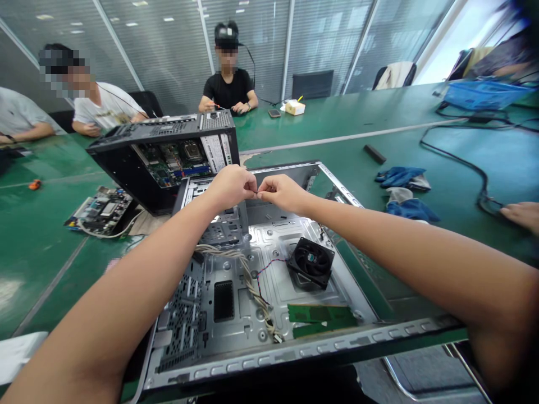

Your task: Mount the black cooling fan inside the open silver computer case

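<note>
My left hand (234, 186) and my right hand (283, 192) meet fingertip to fingertip over the far side of an open computer case (236, 367). Both are closed in a pinch; whatever they hold is too small to name. Inside the case lies a black cooling fan (310, 261) with a thin dark wire. Green memory modules (322, 314) rest near the front edge. A twisted bundle of beige cables (248, 275) runs across the metal floor of the case.
A second computer case (126, 168) stands upright behind, its motherboard showing. Left of it lies a loose circuit board (105, 210). Blue gloves (406, 193), a dark block (374, 154) and a blue basket (484, 94) are on the right. Several people sit around the green table (337, 123).
</note>
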